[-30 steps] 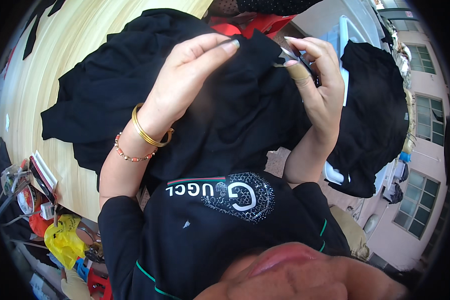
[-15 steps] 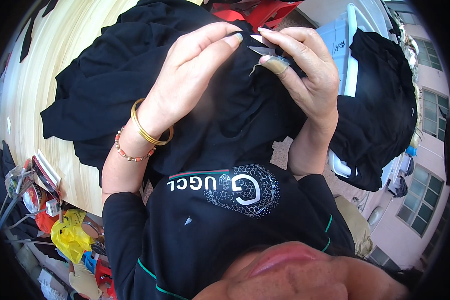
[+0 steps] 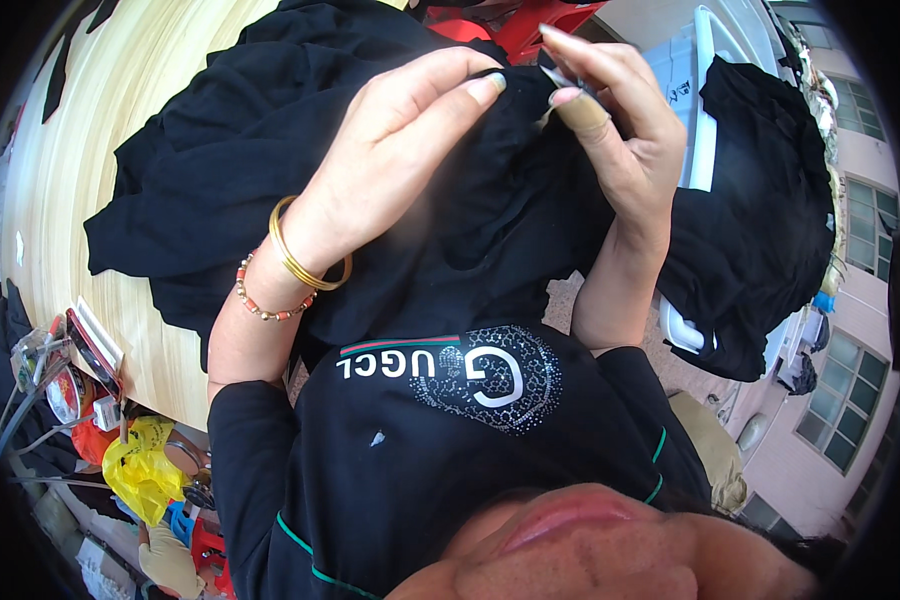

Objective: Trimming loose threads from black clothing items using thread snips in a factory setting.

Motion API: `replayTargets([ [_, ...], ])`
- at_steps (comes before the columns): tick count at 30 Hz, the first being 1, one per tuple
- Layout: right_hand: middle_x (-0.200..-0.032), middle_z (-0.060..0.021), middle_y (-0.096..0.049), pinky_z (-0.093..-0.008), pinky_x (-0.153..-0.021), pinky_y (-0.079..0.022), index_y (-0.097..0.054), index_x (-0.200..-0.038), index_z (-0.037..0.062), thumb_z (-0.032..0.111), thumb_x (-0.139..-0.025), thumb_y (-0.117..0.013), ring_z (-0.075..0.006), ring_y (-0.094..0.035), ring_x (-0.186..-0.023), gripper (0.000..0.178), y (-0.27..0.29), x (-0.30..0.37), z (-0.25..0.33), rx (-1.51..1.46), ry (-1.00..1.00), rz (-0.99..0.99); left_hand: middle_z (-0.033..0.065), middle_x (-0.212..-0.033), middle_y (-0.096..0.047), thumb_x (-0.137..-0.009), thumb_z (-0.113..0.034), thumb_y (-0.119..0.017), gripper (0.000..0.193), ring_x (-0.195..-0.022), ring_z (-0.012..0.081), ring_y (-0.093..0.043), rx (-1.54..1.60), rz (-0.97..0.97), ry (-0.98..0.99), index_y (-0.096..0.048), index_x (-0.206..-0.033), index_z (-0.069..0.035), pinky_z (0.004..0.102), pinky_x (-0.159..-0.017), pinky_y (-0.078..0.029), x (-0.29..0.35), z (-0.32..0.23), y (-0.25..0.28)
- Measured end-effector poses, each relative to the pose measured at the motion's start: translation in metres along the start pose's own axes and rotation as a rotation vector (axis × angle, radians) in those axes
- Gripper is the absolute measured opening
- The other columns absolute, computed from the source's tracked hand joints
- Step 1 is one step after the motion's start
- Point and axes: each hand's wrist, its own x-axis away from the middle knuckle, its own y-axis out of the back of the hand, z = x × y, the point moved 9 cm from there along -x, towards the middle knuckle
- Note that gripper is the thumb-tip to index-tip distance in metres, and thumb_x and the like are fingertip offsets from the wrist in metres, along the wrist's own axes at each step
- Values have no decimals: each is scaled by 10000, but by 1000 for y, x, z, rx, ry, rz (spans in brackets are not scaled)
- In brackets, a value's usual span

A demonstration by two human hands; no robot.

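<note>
Black fabric lies bunched over the table and my lap. My left hand is closed on it, thumb and forefinger pinching an edge near the top middle. To the right of that pinch, my right hand holds small thread snips. Their pointed blades show between my thumb and fingers, apart from my left fingertips; the rest is hidden in my palm. A tan wrap covers part of my right thumb. Gold bangles and a beaded bracelet circle my left wrist.
A pale wooden table stands at the left. More black fabric hangs over a light blue plastic bin on the right. A red stool is at the far side. At lower left are a yellow plastic bag and assorted small items.
My right hand has moved slightly right with the snips, away from my left fingertips, and its fingers have turned. My left hand has shifted a little right and down, still pinching the fabric.
</note>
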Motion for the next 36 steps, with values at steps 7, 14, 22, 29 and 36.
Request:
replayTargets([
  [7,-762,-18,-569,-219,-630,-411,-640,-840,-16,48,-738,-785,-97,-539,-698,188,16,4,-4,-52,-105,-99,-10,-908,-637,-934,-52,-589,161,-859,43,-569,-345,-119,-92,-631,-1066,30,181,-774,-452,6,-19,16],
  [14,-941,-61,-636,-235,-775,-469,-659,-1058,19,124,-760,-785,-123,-601,-843,341,5,5,-15,10,-177,-74,4,-961,-670,-944,-111,-587,217,-904,60,-600,110,-175,38,-656,-1104,20,196,-842,-465,18,-1,35],
  [22,-906,-69,-644,-235,-650,-477,-706,-1066,53,78,-753,-767,-153,-616,-806,319,-24,-4,18,19,146,82,10,-984,-662,-950,-104,-576,228,-914,55,-594,123,-164,7,-634,-1131,21,182,-823,-463,19,-1,31],
  [29,-836,-64,-641,-245,-614,-481,-733,-1019,51,60,-739,-770,-162,-616,-744,284,-24,-3,18,45,198,67,4,-972,-652,-957,-92,-560,224,-900,44,-582,70,-107,-33,-626,-1137,23,172,-797,-458,17,-5,23],
  [36,-823,-46,-642,-228,-628,-464,-738,-999,54,65,-743,-772,-144,-603,-721,258,-18,-5,16,-26,176,8,-5,-956,-649,-957,-98,-562,221,-881,33,-571,90,-127,-26,-630,-1130,21,171,-775,-455,18,-2,23],
])
